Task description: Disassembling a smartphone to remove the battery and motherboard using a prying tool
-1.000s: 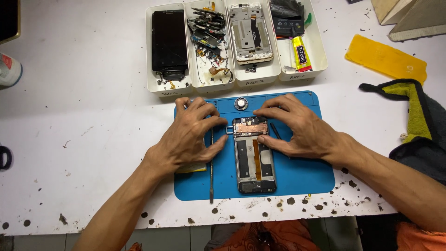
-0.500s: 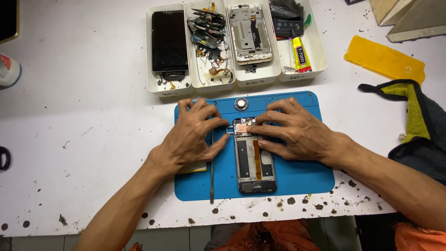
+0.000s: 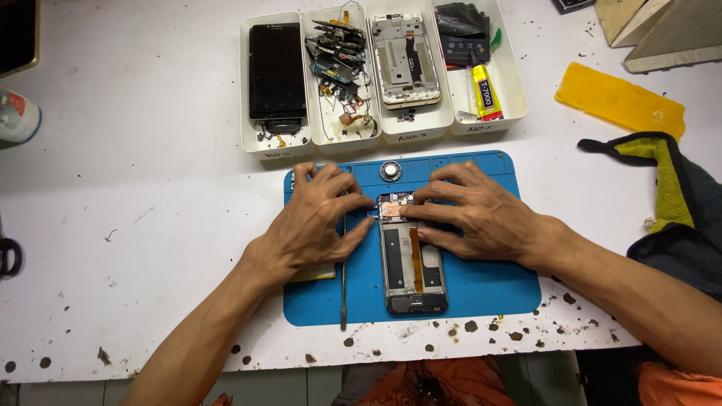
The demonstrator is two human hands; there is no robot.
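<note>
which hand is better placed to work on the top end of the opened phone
Right, narrowly. The right hand has fingertips on the opened phone at its top end. The left hand rests on the blue mat beside it, fingertips near the phone's top corner.

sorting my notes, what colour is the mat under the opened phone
Blue; the mat under the opened phone shows best in the head view.

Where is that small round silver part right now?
In the head view, the small round silver part lies at the top edge of the blue mat, just above the opened phone, between both hands' fingertips.
</note>
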